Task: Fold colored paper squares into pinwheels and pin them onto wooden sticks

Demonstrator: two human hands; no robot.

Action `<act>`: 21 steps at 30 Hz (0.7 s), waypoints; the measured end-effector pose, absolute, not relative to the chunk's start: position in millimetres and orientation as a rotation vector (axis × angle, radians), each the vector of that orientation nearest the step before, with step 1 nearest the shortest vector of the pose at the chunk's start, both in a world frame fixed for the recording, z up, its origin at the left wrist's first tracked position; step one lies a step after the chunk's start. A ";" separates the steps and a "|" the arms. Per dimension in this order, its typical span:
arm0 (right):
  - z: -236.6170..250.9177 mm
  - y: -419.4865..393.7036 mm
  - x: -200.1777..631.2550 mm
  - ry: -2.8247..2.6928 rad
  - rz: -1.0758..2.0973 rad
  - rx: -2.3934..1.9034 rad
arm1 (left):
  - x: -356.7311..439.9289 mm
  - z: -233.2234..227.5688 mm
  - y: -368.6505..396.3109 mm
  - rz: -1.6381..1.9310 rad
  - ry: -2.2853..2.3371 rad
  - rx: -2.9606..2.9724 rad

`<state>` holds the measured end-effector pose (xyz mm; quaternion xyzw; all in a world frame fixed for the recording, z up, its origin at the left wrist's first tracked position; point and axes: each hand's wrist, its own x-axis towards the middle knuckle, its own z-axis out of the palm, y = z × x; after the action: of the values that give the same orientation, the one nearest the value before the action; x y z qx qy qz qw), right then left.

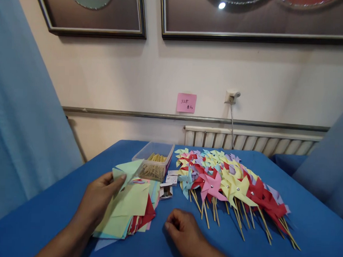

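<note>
My left hand (100, 195) pinches a pale green sheet of paper (131, 168) with a slit cut in it, thumb on the near face. The sheet is held above a loose stack of coloured paper (134, 202) in yellow, green, blue, pink and red. My right hand (181, 231) rests low over the blue cloth with its fingers curled in, and nothing shows in it. Beyond it stands a small open box (166, 191), its contents too small to name. Many finished paper pinwheels (211, 186) on thin sticks lie in a heap to the right.
A clear plastic tub (151, 173) of thin sticks (155, 158) stands behind the stack. Small white boxes (171, 179) sit beside it. A blue cloth (71, 200) covers the table. Behind are a radiator (250, 138), a wall rail (149, 115) and a plugged-in cord (232, 119).
</note>
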<state>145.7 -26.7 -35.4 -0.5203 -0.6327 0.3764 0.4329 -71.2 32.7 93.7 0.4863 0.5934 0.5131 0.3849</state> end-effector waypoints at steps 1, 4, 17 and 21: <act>-35.2 -25.2 146.2 -1.510 0.980 -1.267 | -60.1 99.4 32.0 1.295 1.375 1.148; -31.5 -20.0 151.3 -1.241 1.161 -1.078 | -22.7 106.9 27.8 1.160 1.128 1.017; -18.5 -11.0 168.1 -0.772 1.372 -0.619 | 24.7 44.0 27.9 0.854 0.980 1.045; -23.6 -7.9 163.6 -0.754 1.358 -0.714 | 19.1 36.4 25.3 0.774 0.984 1.076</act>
<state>163.6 -7.9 -23.6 -0.3150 -0.3328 0.5992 0.6565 19.1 25.3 36.4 0.4789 0.4381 0.3446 0.6782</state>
